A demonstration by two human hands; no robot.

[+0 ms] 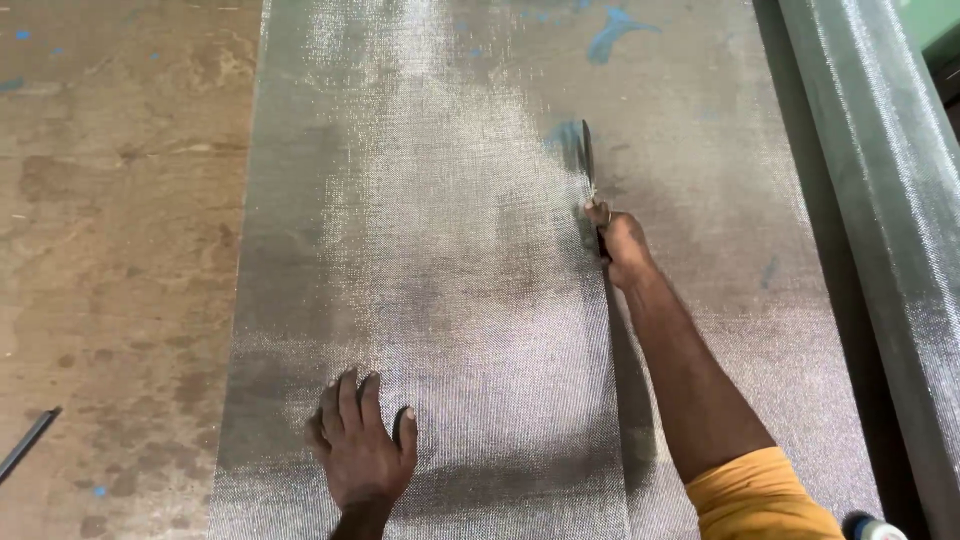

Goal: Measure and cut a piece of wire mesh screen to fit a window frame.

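Shiny wire mesh is being cut with scissors on a brown floor.

The fingers of the left hand (362, 448) are spread a little and pressed flat on the mesh sheet (440, 250), low in the frame, left of the middle. The fingers of the right hand (622, 243) are curled tight around the handles of the scissors (588, 160), just right of the middle. The dark blades are pointed toward the top of the frame and are seen at the end of a long straight cut in the mesh. An orange sleeve (760, 498) is seen at the lower right. A second strip of grey mesh (890, 180) is laid along the right edge. The brown floor (110, 220) is marked with blue paint spots, and a thin dark rod (28, 442) is seen at the lower left.
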